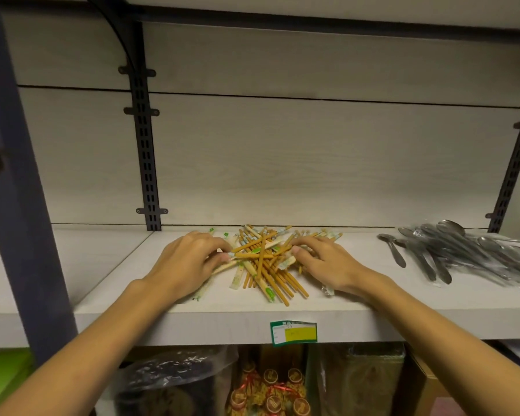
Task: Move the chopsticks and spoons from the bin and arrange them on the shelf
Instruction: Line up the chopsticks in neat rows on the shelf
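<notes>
Left hand: fingers curling on chopsticks, pinching some.
Right hand: likewise gripping the pile.
Spoons: lying right, on shelf.

1. A pale wood-grain shelf spans the view.
2. A crisscrossed heap of chopsticks, some bare, some paper-wrapped, lies mid-shelf, from back edge toward front edge.
3. Metal spoons in clear plastic lie piled toward the right end.
</notes>
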`<state>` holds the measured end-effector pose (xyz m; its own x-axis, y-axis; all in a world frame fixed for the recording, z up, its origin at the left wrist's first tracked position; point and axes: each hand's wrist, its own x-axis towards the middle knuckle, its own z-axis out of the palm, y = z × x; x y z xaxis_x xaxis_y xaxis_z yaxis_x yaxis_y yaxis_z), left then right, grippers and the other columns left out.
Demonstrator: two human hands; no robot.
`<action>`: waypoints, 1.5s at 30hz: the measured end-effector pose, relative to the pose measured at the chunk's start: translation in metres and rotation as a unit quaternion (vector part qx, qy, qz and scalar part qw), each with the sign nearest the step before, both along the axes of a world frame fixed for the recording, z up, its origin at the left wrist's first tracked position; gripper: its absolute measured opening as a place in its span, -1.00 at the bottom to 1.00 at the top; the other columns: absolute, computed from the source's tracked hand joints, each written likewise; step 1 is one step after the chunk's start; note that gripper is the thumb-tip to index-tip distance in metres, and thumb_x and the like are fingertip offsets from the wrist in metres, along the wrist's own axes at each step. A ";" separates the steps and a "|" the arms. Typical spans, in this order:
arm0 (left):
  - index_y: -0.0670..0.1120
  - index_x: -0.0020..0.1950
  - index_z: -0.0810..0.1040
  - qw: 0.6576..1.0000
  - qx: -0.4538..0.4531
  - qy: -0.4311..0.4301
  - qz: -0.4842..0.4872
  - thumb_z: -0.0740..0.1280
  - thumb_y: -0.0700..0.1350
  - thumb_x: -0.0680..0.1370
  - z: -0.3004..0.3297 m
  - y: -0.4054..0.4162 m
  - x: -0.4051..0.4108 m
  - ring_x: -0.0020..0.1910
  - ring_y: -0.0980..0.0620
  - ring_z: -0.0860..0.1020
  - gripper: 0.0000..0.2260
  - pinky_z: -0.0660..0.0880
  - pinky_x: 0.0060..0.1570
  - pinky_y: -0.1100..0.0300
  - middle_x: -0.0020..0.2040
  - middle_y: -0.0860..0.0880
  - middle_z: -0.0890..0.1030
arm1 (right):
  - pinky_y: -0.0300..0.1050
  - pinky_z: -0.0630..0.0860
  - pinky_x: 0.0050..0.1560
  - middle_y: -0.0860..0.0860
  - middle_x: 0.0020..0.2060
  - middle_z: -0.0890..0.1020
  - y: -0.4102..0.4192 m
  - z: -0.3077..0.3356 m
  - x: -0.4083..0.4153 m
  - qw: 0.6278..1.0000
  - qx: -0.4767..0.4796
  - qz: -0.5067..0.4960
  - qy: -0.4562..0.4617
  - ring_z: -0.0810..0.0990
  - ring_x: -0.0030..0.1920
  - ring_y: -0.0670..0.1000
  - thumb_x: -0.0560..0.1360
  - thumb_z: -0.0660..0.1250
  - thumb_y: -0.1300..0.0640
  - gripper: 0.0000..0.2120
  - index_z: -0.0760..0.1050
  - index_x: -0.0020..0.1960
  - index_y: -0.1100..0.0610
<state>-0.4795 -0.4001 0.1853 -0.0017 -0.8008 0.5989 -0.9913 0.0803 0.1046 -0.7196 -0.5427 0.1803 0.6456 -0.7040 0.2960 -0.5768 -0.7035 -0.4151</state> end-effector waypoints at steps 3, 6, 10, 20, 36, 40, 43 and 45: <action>0.03 0.07 0.62 0.999 0.006 0.004 0.040 0.29 0.01 0.58 0.001 -0.003 0.010 0.04 -0.02 0.49 -0.84 0.40 -0.08 0.11 -0.01 0.05 0.57 | 0.03 0.35 0.26 0.01 0.21 0.54 -0.002 -0.001 -0.001 1.000 0.007 -0.010 0.013 0.38 0.28 0.02 0.61 0.06 -0.18 -0.66 0.45 0.25 -0.07; 0.03 0.06 0.62 0.997 0.007 0.006 0.082 0.29 -0.03 0.59 0.001 -0.004 0.020 0.12 -0.05 0.46 -0.87 0.39 0.02 0.10 0.07 0.02 0.54 | 0.12 0.33 0.33 0.04 0.31 0.46 -0.004 -0.002 0.002 1.000 0.012 -0.021 0.019 0.35 0.35 0.09 0.56 0.02 -0.29 -0.53 0.32 0.38 -0.14; 0.01 0.11 0.60 0.997 0.015 0.003 0.082 0.27 -0.10 0.60 -0.003 -0.007 0.027 0.12 -0.07 0.47 -0.85 0.37 0.01 0.11 0.07 0.00 0.57 | 0.23 0.21 0.41 0.06 0.45 0.31 -0.003 -0.002 0.007 0.999 0.017 -0.020 0.021 0.20 0.47 0.16 0.51 -0.03 -0.37 -0.46 0.15 0.46 -0.29; 0.08 0.28 0.56 0.996 0.017 -0.080 0.036 0.26 -0.06 0.60 0.003 -0.019 0.013 0.03 -0.03 0.42 -0.74 0.18 -0.08 0.15 0.03 0.01 0.52 | 0.16 0.13 0.44 0.01 0.48 0.27 0.004 -0.001 0.020 0.997 -0.008 -0.004 0.074 0.15 0.47 0.17 0.60 -0.07 -0.27 -0.55 0.16 0.47 -0.31; -0.06 0.15 0.49 0.962 0.046 -0.036 0.267 0.16 -0.26 0.58 0.016 -0.022 0.039 -0.13 -0.18 0.50 -0.78 0.33 -0.25 0.10 -0.01 -0.11 0.58 | 0.11 0.16 0.43 0.07 0.42 0.32 0.008 -0.001 0.012 0.996 -0.004 -0.016 0.092 0.17 0.46 0.16 0.61 -0.04 -0.22 -0.56 0.36 0.41 -0.18; 0.00 0.07 0.55 0.967 0.094 0.090 0.220 0.13 0.06 0.62 0.007 -0.033 0.038 -0.01 -0.15 0.55 -0.75 0.48 -0.11 0.07 0.03 -0.07 0.63 | 0.03 0.10 0.41 0.05 0.44 0.32 0.012 0.001 0.013 0.995 -0.019 -0.010 0.102 0.15 0.47 0.11 0.63 -0.04 -0.19 -0.57 0.36 0.42 -0.15; 0.12 0.09 0.53 0.957 0.164 0.197 0.135 0.20 0.17 0.58 0.004 -0.040 0.037 0.06 -0.03 0.54 -0.79 0.49 0.07 0.08 0.09 0.01 0.60 | 0.01 0.05 0.44 0.03 0.48 0.28 0.013 0.002 0.013 0.994 -0.017 -0.005 0.108 0.09 0.50 0.07 0.63 -0.06 -0.18 -0.56 0.34 0.43 -0.14; 0.10 0.20 0.52 0.953 0.195 0.212 0.095 0.22 0.12 0.59 0.003 -0.040 0.034 0.16 0.00 0.52 -0.76 0.44 0.18 0.11 0.20 0.02 0.57 | 0.02 0.04 0.44 0.03 0.49 0.26 0.013 0.002 0.013 0.994 -0.014 -0.006 0.108 0.07 0.51 0.07 0.63 -0.06 -0.19 -0.56 0.32 0.44 -0.16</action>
<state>-0.4452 -0.4399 0.1885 0.3412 -0.9246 0.1693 -0.8458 -0.2234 0.4846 -0.7069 -0.5300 0.1821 0.6883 -0.7048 0.1715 -0.6579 -0.7062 -0.2617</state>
